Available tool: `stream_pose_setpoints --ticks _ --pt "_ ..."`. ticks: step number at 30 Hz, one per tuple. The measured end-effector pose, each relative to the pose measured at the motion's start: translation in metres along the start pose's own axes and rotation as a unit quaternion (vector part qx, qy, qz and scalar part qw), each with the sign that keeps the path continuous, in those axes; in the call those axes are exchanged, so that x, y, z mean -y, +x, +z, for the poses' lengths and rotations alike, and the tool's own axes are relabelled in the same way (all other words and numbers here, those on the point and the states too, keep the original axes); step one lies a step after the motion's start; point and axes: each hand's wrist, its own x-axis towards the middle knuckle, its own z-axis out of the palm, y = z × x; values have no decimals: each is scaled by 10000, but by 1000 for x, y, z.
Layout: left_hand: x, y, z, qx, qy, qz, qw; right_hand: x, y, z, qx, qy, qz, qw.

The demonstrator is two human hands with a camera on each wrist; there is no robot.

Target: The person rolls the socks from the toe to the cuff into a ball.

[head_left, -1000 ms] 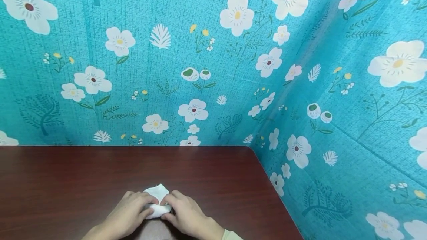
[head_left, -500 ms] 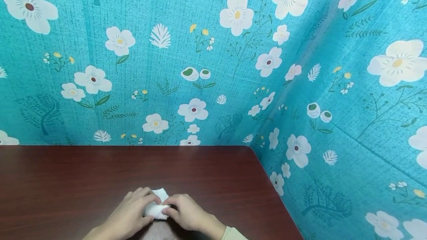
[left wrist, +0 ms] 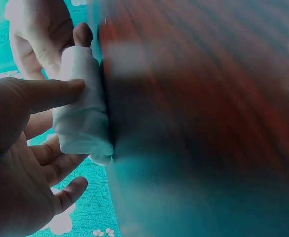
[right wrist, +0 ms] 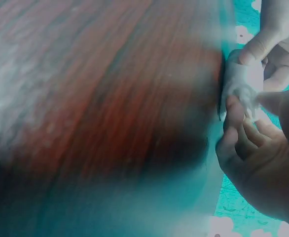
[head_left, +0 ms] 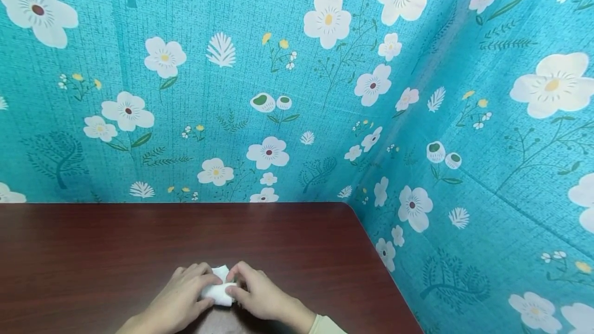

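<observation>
A small white cloth (head_left: 217,295), rolled into a short thick bundle, lies near the front of the table with a flat flap (head_left: 221,272) showing behind it. My left hand (head_left: 176,297) grips its left part; in the left wrist view the thumb presses across the roll (left wrist: 80,116) while the fingers lie behind and under it. At the other end my right hand (head_left: 265,295) pinches the cloth between thumb and fingers. The right wrist view shows the bunched, creased end of the roll (right wrist: 245,79) at the right fingertips. Parts of the cloth are hidden by both hands.
The dark red-brown wooden table (head_left: 116,241) has a glossy top and a rounded far right corner. A turquoise flowered curtain (head_left: 287,76) hangs behind it and along the right side.
The flap behind the roll shows less than before and the front roll looks more compact. The right hand's fingers have shifted their hold at the right end; the left hand stays nearly in place.
</observation>
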Motion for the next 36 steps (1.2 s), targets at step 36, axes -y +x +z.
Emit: stream_pose_setpoints --ticks 36 --pt "5 -1 1 204 -323 -88 9992 1 5 -1 406 -259 559 9973"
